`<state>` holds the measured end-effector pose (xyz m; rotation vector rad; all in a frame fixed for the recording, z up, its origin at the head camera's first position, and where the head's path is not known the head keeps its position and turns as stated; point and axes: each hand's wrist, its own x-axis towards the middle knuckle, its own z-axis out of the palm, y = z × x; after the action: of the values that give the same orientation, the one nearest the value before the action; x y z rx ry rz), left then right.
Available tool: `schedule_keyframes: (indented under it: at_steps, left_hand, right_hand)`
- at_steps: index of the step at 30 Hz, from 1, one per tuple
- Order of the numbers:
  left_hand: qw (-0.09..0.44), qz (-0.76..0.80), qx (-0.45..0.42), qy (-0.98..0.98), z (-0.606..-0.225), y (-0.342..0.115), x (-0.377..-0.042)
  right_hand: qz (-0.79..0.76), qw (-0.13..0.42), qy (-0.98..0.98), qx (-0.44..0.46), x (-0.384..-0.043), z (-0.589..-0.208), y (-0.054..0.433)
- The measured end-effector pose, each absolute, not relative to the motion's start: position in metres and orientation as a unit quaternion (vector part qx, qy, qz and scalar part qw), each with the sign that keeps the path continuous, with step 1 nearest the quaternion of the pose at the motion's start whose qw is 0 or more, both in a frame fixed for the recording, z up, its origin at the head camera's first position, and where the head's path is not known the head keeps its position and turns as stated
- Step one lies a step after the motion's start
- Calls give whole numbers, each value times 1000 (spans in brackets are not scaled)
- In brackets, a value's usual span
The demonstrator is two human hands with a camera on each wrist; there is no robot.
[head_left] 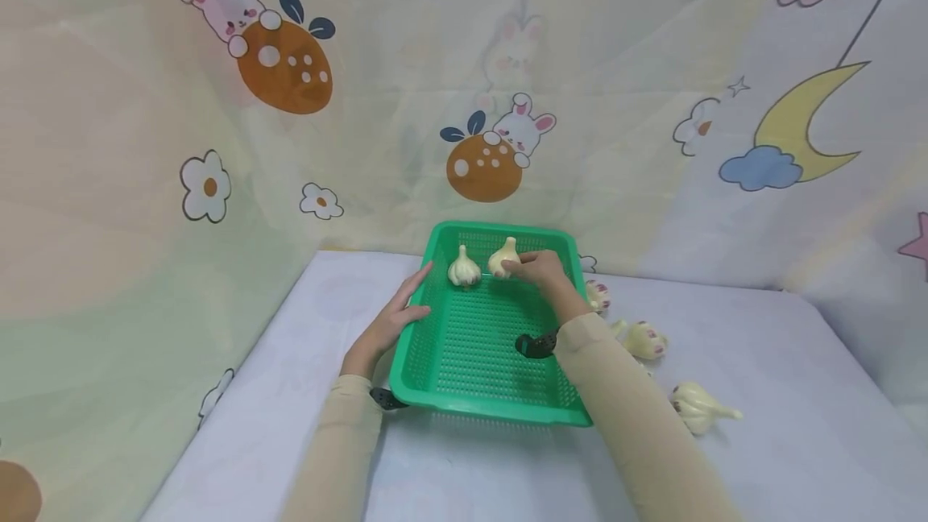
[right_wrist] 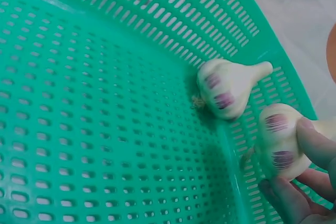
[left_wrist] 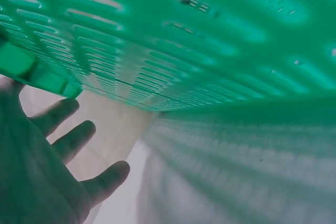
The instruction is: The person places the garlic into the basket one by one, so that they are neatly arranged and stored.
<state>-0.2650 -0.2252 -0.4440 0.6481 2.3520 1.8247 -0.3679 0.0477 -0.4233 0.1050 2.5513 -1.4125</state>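
A green perforated plastic basket (head_left: 493, 405) stands on the white table. My right hand (head_left: 540, 268) reaches over its right side and grips a garlic bulb (head_left: 502, 258) near the far wall, thumb on one side and fingers on the other in the right wrist view. Beside it, another garlic bulb (right_wrist: 226, 87) leans in the far-left corner, stem up. At the basket's left rim is my left hand (head_left: 391, 321), its fingers stretched out; in the left wrist view these fingers (left_wrist: 107, 182) are spread next to the slotted wall. Whether the left palm touches the rim I cannot tell.
Several garlic bulbs lie on the table right of the basket, one (head_left: 698, 408) nearest the front and another (head_left: 645, 341) behind it, partly hidden by my right sleeve (head_left: 616, 393). A printed cloth (head_left: 391, 103) hangs behind the table (head_left: 761, 345).
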Motion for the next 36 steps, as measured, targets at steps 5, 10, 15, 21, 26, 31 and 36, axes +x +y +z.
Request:
schedule_keyframes:
  at_steps: [5,10,15,21,26,31,36]
  left_hand:
    - [44,599,215,770,-442,-222,-265]
    - [42,600,214,769,-443,-221,-266]
    - [43,604,209,768,-443,-219,-264]
    - [42,603,213,767,-446,-219,-263]
    - [41,599,213,771,-448,-219,-264]
    - [41,602,204,771,-446,-222,-265]
    - [44,603,209,768,-444,-225,-266]
  right_hand:
    - [-466,135,873,48,-370,-426,55]
    - [-412,143,899,36,-373,-430,58]
    - [-383,132,914,24,-371,-433,53]
    - [-361,134,922,26,-368,-433,47]
    - [-359,135,923,31,-369,-433,44]
    - [-348,106,932,10,-370,-434,41]
    - [-355,82,931,-2,-372,-437,37]
